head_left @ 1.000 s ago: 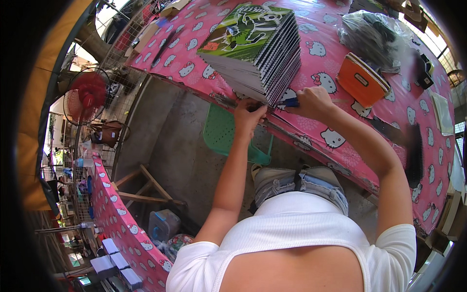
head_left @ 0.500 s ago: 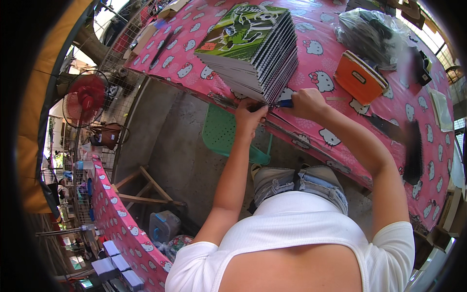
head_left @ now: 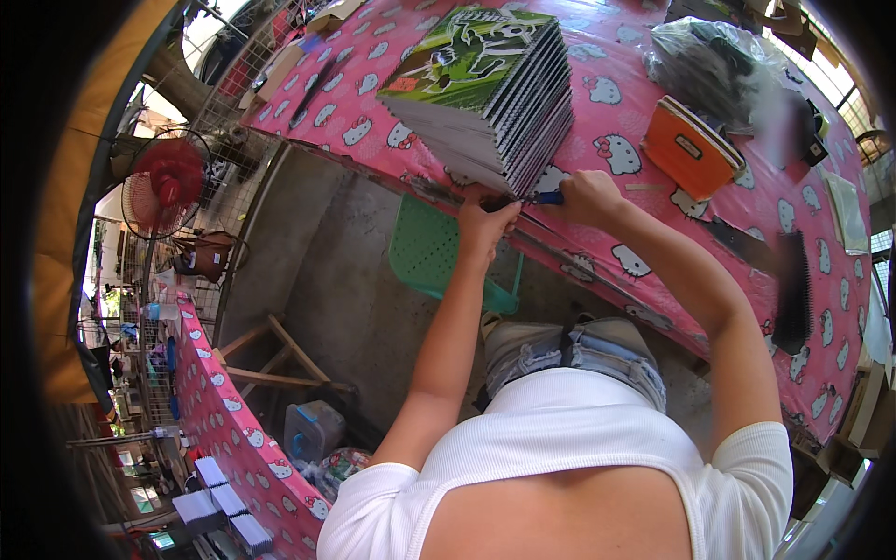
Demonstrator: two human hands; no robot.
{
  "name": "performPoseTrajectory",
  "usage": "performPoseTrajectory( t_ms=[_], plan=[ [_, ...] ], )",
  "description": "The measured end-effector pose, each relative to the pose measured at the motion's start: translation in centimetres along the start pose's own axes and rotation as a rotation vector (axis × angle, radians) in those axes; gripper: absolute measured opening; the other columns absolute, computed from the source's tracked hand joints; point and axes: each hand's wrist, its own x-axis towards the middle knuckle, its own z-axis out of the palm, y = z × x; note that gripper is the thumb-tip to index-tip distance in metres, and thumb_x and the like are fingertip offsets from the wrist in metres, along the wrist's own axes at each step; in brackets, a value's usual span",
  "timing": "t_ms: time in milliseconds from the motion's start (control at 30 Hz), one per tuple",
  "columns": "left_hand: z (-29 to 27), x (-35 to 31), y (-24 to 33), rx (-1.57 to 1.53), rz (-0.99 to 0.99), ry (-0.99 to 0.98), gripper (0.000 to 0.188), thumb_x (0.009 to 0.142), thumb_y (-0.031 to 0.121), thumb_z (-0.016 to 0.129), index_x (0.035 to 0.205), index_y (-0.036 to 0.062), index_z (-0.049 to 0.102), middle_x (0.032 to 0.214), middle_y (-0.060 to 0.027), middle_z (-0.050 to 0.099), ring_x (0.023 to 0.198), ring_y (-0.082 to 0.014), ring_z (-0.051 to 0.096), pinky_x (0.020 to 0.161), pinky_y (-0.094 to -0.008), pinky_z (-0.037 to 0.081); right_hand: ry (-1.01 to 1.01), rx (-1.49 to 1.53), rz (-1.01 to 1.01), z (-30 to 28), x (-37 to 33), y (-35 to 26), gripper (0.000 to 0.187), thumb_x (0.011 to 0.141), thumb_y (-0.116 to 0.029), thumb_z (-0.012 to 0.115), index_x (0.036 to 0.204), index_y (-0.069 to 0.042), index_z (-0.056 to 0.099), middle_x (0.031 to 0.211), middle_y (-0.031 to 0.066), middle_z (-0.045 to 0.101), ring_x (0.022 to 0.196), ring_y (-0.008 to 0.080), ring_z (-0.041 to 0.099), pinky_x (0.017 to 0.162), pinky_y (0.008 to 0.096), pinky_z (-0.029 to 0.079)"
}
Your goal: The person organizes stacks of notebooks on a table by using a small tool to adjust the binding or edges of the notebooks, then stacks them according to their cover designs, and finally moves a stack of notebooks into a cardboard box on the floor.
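A tall stack of spiral-bound notebooks with green illustrated covers stands on the table, just beyond my hands. At the table's near edge, my left hand is closed, its thumb and fingers pinched on something thin and dark that I cannot make out. My right hand grips a small blue-handled tool, its tip pointing left to my left fingertips. The tool's working end is too small and dark to tell its kind. Both hands sit below the stack's near corner.
A pink patterned cloth covers the table. To the right are an orange pouch, a clear plastic bag of dark items and black coils. A green plastic stool stands below the edge; a red fan is at left.
My left hand has shifted slightly right and toward the tool's tip. My right hand keeps its grip on the tool, almost in the same place.
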Motion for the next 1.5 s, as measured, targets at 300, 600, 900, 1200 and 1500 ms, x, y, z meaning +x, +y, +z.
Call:
performPoseTrajectory(
  t_ms=[300, 600, 900, 1200, 1500],
  plan=[
    [0.3, -0.2, -0.6, 0.006, 0.040, 0.016, 0.033, 0.069, 0.006, 0.077, 0.093, 0.0013, 0.055, 0.078, -0.0055, 0.061, 0.059, -0.0104, 0.057, 0.047, -0.0219, 0.046, 0.379, -0.128, -0.110, 2.2, -0.9, 1.4, 0.054, 0.073, -0.055, 0.063, 0.082, -0.002, 0.063, 0.080, 0.0144, 0.063, 0.075, 0.0305, 0.064, 0.067, 0.0399, 0.049],
    [0.3, 0.8, -2.4, 0.251, 0.176, 0.086, 0.031, 0.068, 0.009, 0.078, 0.089, -0.0007, 0.057, 0.075, -0.0050, 0.060, 0.057, -0.0103, 0.056, 0.046, -0.0237, 0.046, -0.098, -0.052, -0.025, -0.9, -0.2, -0.2, 0.052, 0.075, -0.055, 0.061, 0.076, -0.003, 0.066, 0.067, 0.0117, 0.064, 0.068, 0.0274, 0.066, 0.059, 0.0372, 0.051],
    [0.3, 0.4, -3.0, 0.348, 0.252, 0.189, 0.034, 0.064, 0.017, 0.079, 0.086, 0.0006, 0.060, 0.077, -0.0099, 0.063, 0.067, -0.0211, 0.062, 0.059, -0.0336, 0.049, 0.190, -0.262, -0.087, 0.9, -0.6, 1.1, 0.061, 0.073, -0.060, 0.061, 0.088, -0.001, 0.063, 0.083, 0.0127, 0.062, 0.081, 0.0264, 0.063, 0.069, 0.0371, 0.047],
    [0.9, -0.4, -2.0, 0.562, 0.384, 0.254, 0.037, 0.059, 0.019, 0.081, 0.084, 0.0039, 0.060, 0.080, -0.0113, 0.064, 0.077, -0.0293, 0.063, 0.071, -0.0374, 0.048, 0.013, -0.215, -0.076, 0.4, 0.1, 0.3, 0.066, 0.071, -0.064, 0.059, 0.093, -0.002, 0.060, 0.088, 0.0115, 0.061, 0.086, 0.0243, 0.060, 0.075, 0.0360, 0.044],
    [0.9, 0.4, -2.9, 0.582, 0.436, 0.226, 0.036, 0.059, 0.019, 0.082, 0.081, 0.0010, 0.061, 0.074, -0.0144, 0.063, 0.069, -0.0287, 0.062, 0.067, -0.0375, 0.048, -0.009, -0.160, -0.118, 0.8, 0.8, 2.0, 0.050, 0.077, -0.057, 0.056, 0.073, -0.009, 0.067, 0.072, 0.0075, 0.065, 0.069, 0.0246, 0.066, 0.059, 0.0375, 0.051]
  ],
)
